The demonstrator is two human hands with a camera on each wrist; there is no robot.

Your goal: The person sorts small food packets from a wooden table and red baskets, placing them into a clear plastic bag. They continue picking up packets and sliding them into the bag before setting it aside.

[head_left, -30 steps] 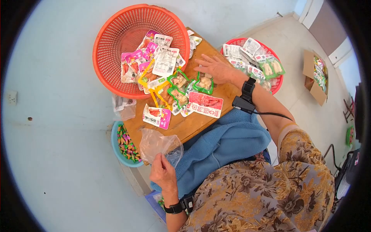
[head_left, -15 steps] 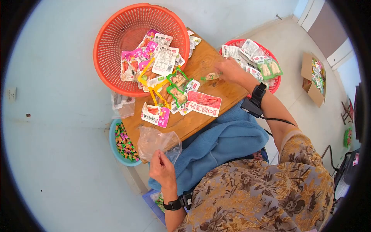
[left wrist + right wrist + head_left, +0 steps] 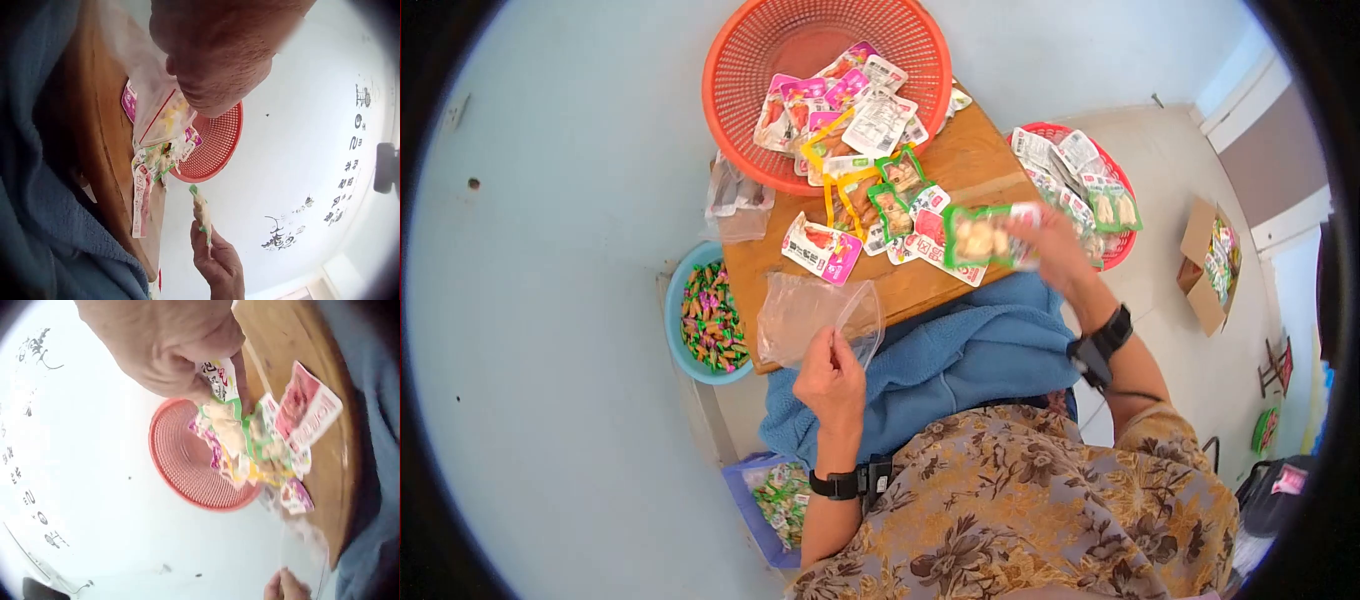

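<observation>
My left hand (image 3: pixel 833 381) pinches the edge of a clear zip bag (image 3: pixel 800 318) at the table's near left corner. A red zip line runs across the bag in the left wrist view. My right hand (image 3: pixel 1058 248) holds a green-edged snack packet (image 3: pixel 980 238) by its white printed end, raised above the table's right side. Pale pieces show through the packet's window. Between the hands lie a white-and-magenta packet (image 3: pixel 821 248), a pink-and-white packet (image 3: pixel 930 240), green-edged packets (image 3: pixel 890 208) and yellow-edged packets (image 3: pixel 852 203) on the wooden table (image 3: pixel 880 285).
A large orange basket (image 3: pixel 725 95) with packets stands at the table's back left. A red basket (image 3: pixel 1122 170) of packets sits at the right, a cardboard box (image 3: pixel 1196 292) beyond it. Below on the left are a blue basin (image 3: pixel 677 318) of wrapped sweets and a blue bin (image 3: pixel 743 500).
The right hand has picked the green-edged packet off the table and brought it toward me. The left hand still pinches the zip bag. The head view has shifted.
</observation>
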